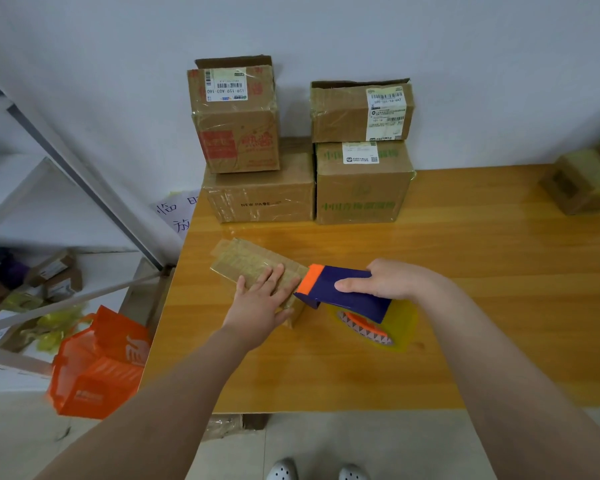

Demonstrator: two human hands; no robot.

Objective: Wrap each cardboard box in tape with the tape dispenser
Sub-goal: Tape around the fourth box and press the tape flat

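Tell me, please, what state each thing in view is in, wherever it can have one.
small box, lying flat on the table, tape across its top.
left hand, open, pressing flat on the small box.
right hand, gripping the tape dispenser.
tape dispenser, orange nose at the small box's end.
tape roll, mounted in the tape dispenser.
stacked boxes, four, taped, in two stacks at the table's far edge.
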